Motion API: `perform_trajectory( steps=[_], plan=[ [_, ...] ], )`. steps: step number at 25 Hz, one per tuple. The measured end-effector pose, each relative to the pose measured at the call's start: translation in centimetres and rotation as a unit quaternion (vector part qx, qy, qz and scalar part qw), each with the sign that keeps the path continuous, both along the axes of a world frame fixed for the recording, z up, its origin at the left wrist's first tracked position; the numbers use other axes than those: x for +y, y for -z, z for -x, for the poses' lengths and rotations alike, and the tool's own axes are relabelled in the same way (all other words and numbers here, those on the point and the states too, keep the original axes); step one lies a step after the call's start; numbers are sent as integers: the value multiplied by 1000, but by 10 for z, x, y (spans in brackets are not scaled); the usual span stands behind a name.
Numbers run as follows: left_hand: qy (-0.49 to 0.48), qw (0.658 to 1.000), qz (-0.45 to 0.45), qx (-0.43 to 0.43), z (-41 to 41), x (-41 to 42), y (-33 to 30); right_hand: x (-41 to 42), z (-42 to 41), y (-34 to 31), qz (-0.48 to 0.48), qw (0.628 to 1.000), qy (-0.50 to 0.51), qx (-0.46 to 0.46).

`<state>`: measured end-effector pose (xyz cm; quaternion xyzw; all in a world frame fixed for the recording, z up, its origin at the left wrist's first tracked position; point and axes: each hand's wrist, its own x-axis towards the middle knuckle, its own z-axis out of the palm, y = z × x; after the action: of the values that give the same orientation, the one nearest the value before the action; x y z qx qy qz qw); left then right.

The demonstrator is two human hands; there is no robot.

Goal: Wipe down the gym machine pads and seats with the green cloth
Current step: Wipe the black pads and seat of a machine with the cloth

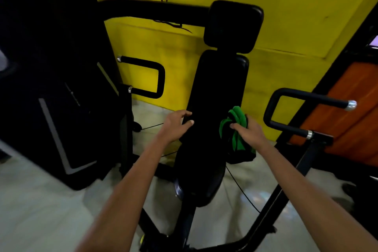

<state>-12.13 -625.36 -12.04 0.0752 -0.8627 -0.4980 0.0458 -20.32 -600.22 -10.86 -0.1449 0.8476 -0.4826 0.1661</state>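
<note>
Head view shows the left hand (177, 124), fingers loosely spread, resting on the left edge of the back pad (216, 96), while the right hand (248, 134) grips the bunched green cloth (233, 129) at its right edge. Wiping likely goes best in long overlapping strokes down to the seat (199, 178). Yellow wall (286, 16) stands behind, pale floor (41, 200) below.

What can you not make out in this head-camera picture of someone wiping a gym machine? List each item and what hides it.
1. Right hand: its fingers are buried in the green cloth.
2. Back pad surface: too dark to tell wiped from unwiped.
3. Seat: black on black, so its edges blur.
4. Machine casing: cut off by the left edge.
</note>
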Motion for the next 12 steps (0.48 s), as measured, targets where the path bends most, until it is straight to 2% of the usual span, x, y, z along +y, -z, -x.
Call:
perform_trajectory(
  steps=[12],
  plan=[
    [-42,998,36,-18,36,-4,18,-21,58,31,20,1000,-20,-6]
  ],
)
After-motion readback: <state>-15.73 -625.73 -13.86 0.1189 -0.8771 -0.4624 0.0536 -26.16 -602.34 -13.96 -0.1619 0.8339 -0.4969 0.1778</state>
